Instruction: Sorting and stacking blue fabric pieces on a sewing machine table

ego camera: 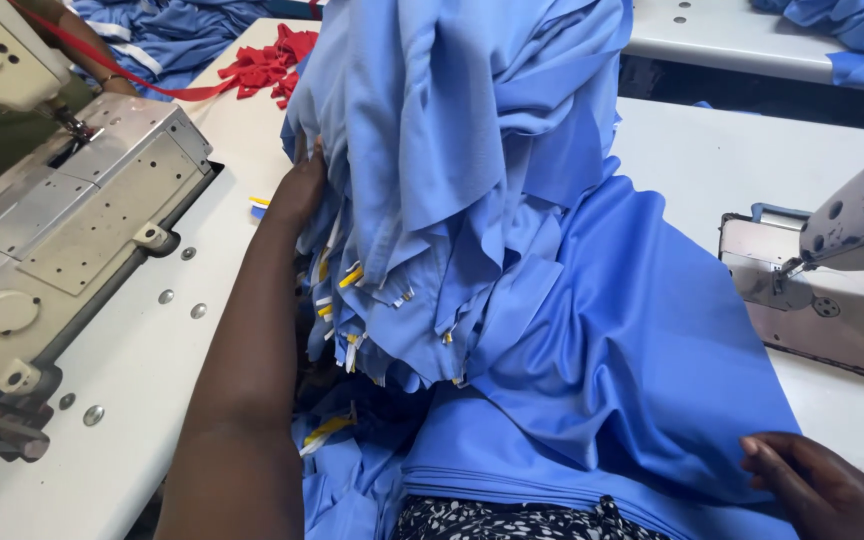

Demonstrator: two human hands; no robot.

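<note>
A big pile of blue cloth pieces [462, 190] sits in the middle of the white desk [182, 330], and it is heaped up high in front of the person. The left hand [302, 185] is pressed flat against the left side of the pile, with the fingers tucked into the cloth, so you cannot tell if this grip is clenched or loose. Small yellow and white tags [350, 278] stick out from the low edge of the stacked pieces, just beside the left arm. A wide blue sheet [632, 340] spreads down from the pile toward the near edge of the desk. The right hand [817, 490] rests on the near right corner of this sheet with its fingers curled lightly on top; its grip is loose and holds nothing. A grey sewing machine [52, 210] stands at the left edge of the desk, well apart from the pile. Another sewing machine [842, 260] stands at the right edge. A heap of red cloth strips [267, 65] lies at the far left corner of the desk, behind the pile.
</note>
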